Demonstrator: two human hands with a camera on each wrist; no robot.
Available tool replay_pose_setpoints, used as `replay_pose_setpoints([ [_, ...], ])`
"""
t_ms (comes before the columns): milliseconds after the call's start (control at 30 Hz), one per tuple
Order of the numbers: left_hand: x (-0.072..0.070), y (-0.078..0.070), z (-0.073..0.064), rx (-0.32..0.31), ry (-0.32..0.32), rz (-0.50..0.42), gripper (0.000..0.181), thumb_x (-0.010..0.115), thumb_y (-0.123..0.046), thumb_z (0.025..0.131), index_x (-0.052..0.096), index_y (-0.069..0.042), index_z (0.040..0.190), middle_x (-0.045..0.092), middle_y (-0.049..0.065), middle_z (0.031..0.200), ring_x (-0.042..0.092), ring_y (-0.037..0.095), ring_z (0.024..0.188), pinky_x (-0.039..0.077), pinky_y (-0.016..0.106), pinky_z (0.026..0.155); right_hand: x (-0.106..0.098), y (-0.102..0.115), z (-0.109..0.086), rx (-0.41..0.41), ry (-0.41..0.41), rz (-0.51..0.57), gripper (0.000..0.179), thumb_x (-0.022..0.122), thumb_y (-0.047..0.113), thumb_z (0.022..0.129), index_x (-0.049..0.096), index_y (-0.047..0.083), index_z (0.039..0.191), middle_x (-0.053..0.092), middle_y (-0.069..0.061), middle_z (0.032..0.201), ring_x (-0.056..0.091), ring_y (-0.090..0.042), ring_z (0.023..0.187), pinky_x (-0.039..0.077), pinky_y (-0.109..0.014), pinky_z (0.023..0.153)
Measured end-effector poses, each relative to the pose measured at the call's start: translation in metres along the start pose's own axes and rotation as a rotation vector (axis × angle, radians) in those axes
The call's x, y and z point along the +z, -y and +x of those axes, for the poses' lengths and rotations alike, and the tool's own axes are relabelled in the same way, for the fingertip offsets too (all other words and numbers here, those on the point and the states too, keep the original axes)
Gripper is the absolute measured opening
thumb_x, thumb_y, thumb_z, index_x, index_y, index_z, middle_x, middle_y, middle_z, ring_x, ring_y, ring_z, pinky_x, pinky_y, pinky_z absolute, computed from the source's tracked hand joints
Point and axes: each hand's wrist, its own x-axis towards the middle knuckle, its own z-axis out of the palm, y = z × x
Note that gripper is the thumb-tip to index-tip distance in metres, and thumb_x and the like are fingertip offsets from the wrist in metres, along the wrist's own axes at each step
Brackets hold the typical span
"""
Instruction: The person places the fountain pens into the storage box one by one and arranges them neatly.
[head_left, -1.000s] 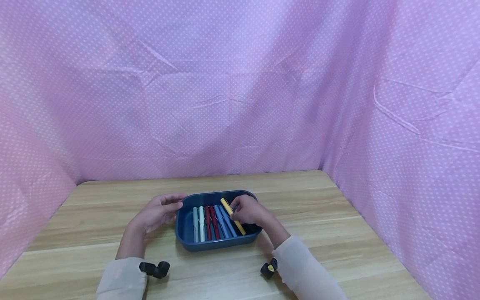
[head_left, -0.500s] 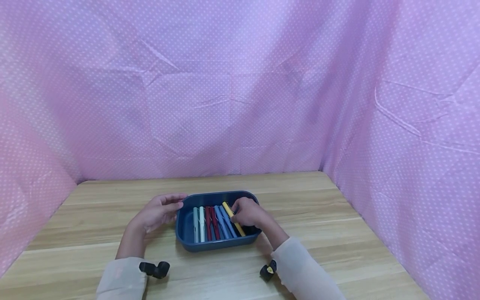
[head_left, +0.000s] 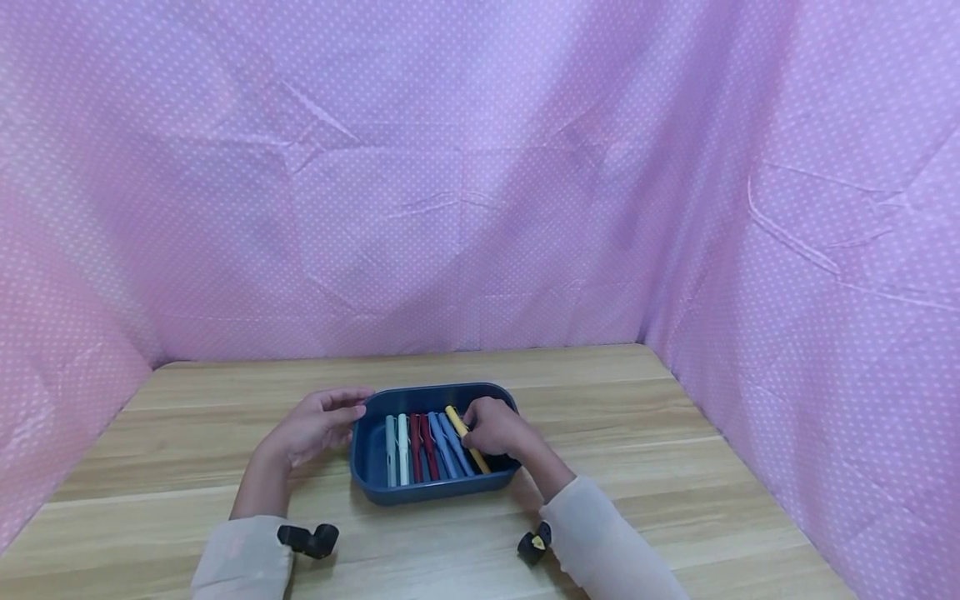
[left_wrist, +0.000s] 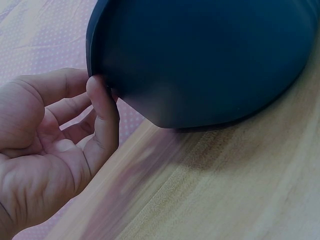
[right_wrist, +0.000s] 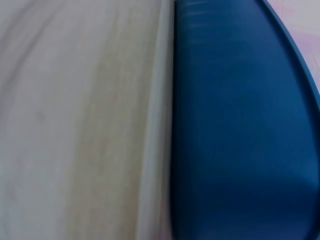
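Note:
A dark blue rectangular box (head_left: 431, 497) with rounded corners stands on the table. My left hand (head_left: 318, 425) pinches its left rim between thumb and fingers; the left wrist view shows the thumb (left_wrist: 104, 107) against the box wall. Inside, clipped pens lie side by side: a grey-green pen (head_left: 392, 454), a pale mint pen (head_left: 404, 454), two dark red pens (head_left: 416, 450) and two blue pens (head_left: 441, 446). To their right, my right hand (head_left: 497, 427) reaches into the box and holds a yellow pen (head_left: 453, 417), slanted like the blue ones. The right hand's fingertips are partly hidden.
A wood-grain table (head_left: 420, 554) carries the box. Pink dotted cloth (head_left: 390, 250) hangs behind it and along both sides. Black wrist cameras (head_left: 309, 540) sit at both sleeves. In the right wrist view, the box's outer wall (right_wrist: 245, 120) fills the right half.
The yellow pen has gone lower into the box and closer to the blue pens, the right hand moving slightly with it. My left hand stays at the rim.

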Motion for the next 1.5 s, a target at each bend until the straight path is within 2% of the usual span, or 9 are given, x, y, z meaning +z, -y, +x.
replay_pose_setpoints([
  [267, -0.0013, 0.0015, 0.0009, 0.007, 0.009, -0.017, 0.054, 0.065, -0.022, 0.102, 0.048, 0.000, 0.149, 0.058, 0.012, 0.140, 0.059, 0.017, 0.112, 0.053, 0.031, 0.090, 0.0009, 0.0010, 0.0009, 0.013, -0.008, -0.059, 0.014, 0.075, 0.009, 0.092, 0.065, 0.008, 0.102, 0.062, -0.005, 0.100, 0.057, -0.021, 0.089, 0.051, -0.042, 0.085],
  [467, -0.0010, 0.0012, 0.0008, 0.005, 0.007, -0.017, 0.055, 0.066, -0.022, 0.102, 0.048, 0.000, 0.149, 0.058, 0.011, 0.139, 0.059, 0.017, 0.110, 0.053, 0.031, 0.089, 0.0017, 0.0026, 0.0002, 0.023, -0.004, -0.075, 0.014, 0.076, 0.010, 0.092, 0.064, 0.008, 0.100, 0.062, -0.005, 0.099, 0.057, -0.021, 0.091, 0.051, -0.043, 0.087],
  [700, -0.0009, 0.0000, 0.0003, 0.007, 0.008, -0.028, 0.055, 0.066, -0.021, 0.102, 0.048, 0.000, 0.149, 0.061, 0.010, 0.135, 0.060, 0.016, 0.106, 0.054, 0.030, 0.086, 0.0020, 0.0039, -0.0001, 0.041, 0.006, -0.029, 0.012, 0.074, 0.009, 0.094, 0.066, 0.005, 0.101, 0.064, -0.004, 0.090, 0.063, -0.018, 0.075, 0.052, -0.036, 0.074],
  [833, -0.0007, -0.0012, -0.0006, 0.015, 0.020, -0.024, 0.055, 0.065, -0.021, 0.102, 0.047, 0.002, 0.149, 0.061, 0.010, 0.134, 0.060, 0.016, 0.106, 0.054, 0.030, 0.085, 0.0028, 0.0035, -0.0003, 0.028, -0.025, -0.007, 0.008, 0.074, 0.009, 0.094, 0.069, 0.005, 0.099, 0.065, -0.004, 0.085, 0.064, -0.016, 0.069, 0.053, -0.034, 0.069],
  [1100, 0.0000, -0.0031, -0.0028, 0.021, 0.026, -0.025, 0.057, 0.065, -0.022, 0.103, 0.045, 0.003, 0.150, 0.055, 0.016, 0.141, 0.058, 0.016, 0.109, 0.054, 0.031, 0.087, 0.0041, 0.0014, 0.0018, 0.041, -0.061, 0.037, 0.006, 0.074, 0.010, 0.094, 0.070, 0.005, 0.095, 0.066, -0.005, 0.089, 0.066, -0.016, 0.068, 0.058, -0.034, 0.069],
  [1333, -0.0001, -0.0024, -0.0025, 0.020, 0.019, -0.023, 0.058, 0.065, -0.023, 0.102, 0.045, 0.002, 0.150, 0.055, 0.015, 0.142, 0.058, 0.015, 0.108, 0.054, 0.031, 0.086, 0.0016, 0.0025, 0.0016, 0.035, -0.074, 0.115, 0.005, 0.073, 0.002, 0.092, 0.069, 0.002, 0.091, 0.065, -0.008, 0.086, 0.068, -0.016, 0.063, 0.058, -0.029, 0.060],
  [1500, -0.0004, -0.0022, -0.0028, 0.021, 0.020, -0.020, 0.058, 0.065, -0.023, 0.102, 0.045, 0.002, 0.150, 0.054, 0.017, 0.143, 0.057, 0.016, 0.108, 0.053, 0.030, 0.086, -0.0012, 0.0025, 0.0004, 0.011, -0.071, 0.167, 0.004, 0.073, -0.001, 0.092, 0.069, 0.000, 0.091, 0.065, -0.009, 0.082, 0.068, -0.017, 0.063, 0.058, -0.029, 0.058],
])
